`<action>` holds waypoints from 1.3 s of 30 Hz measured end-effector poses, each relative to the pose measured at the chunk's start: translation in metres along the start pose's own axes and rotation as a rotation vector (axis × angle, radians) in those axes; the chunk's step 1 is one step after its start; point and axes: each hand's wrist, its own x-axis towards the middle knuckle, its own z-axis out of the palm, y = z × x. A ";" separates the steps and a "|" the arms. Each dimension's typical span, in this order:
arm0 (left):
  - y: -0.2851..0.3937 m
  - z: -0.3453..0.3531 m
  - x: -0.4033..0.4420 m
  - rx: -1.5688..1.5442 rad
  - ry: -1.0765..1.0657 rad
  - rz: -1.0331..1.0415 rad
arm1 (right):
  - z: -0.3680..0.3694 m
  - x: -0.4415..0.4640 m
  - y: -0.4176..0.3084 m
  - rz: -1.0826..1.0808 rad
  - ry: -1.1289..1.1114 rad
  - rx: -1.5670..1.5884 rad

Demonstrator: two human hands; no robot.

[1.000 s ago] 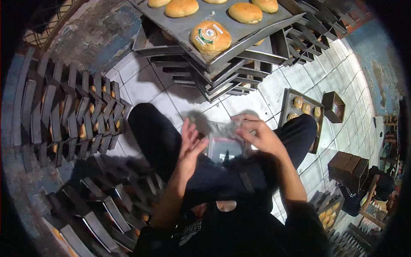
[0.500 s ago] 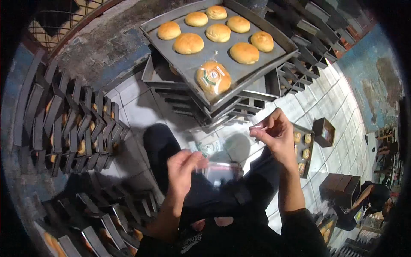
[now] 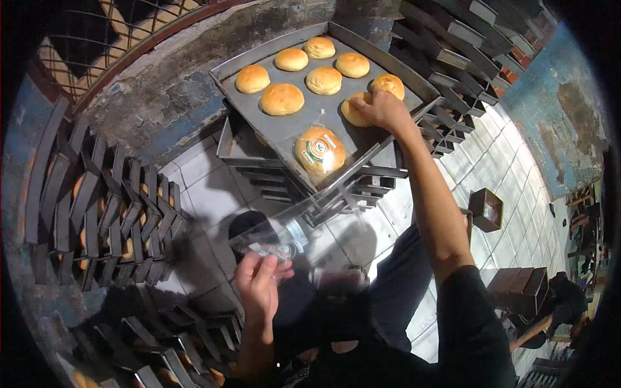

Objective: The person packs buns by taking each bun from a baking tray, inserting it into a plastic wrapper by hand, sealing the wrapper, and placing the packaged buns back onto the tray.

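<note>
Between the thumb and fingers of my left hand [image 3: 260, 281] is a clear plastic bag [image 3: 284, 240] with a printed label, spread out over my lap. My right hand [image 3: 381, 110] reaches onto the metal tray [image 3: 294, 139], its fingers around a bun [image 3: 353, 111] that rests at the tray's right side. Another bun [image 3: 388, 86] touches the far side of that hand. Several unwrapped buns lie farther back. A bun in a printed clear wrapper [image 3: 319, 150] sits at the tray's near corner. A small container [image 3: 339, 278] is on my lap, partly in shadow.
Stacked trays with buns [image 3: 110, 213] stand at the left, and more stacked trays [image 3: 453, 58] at the upper right. A small open box [image 3: 486, 209] and a larger brown box [image 3: 519, 289] are on the tiled floor at the right. Beside the larger one is another person [image 3: 563, 301].
My right hand has moved from above my lap up to the tray and taken hold of a bun. My left hand still has the bag, now fully spread. The view has tilted toward the tray.
</note>
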 end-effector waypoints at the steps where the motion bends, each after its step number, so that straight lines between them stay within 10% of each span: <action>1: 0.002 -0.001 0.002 -0.002 0.002 0.007 | -0.001 -0.011 -0.006 -0.029 0.070 0.001; 9: 0.020 0.005 0.006 -0.020 0.033 0.028 | -0.036 -0.077 -0.022 -0.334 0.234 0.519; 18: 0.017 0.006 0.003 -0.040 -0.076 -0.140 | -0.051 -0.232 -0.034 -0.171 -0.414 1.611; 25: 0.006 0.011 -0.007 0.057 -0.122 -0.205 | -0.044 -0.262 -0.048 -0.366 -0.353 1.137; 33: -0.004 -0.031 0.019 0.190 -0.921 -0.444 | -0.072 -0.268 -0.041 -0.423 -0.620 1.095; 39: 0.026 0.013 0.013 0.372 -1.093 -0.531 | -0.084 -0.274 -0.057 -0.783 -0.578 0.576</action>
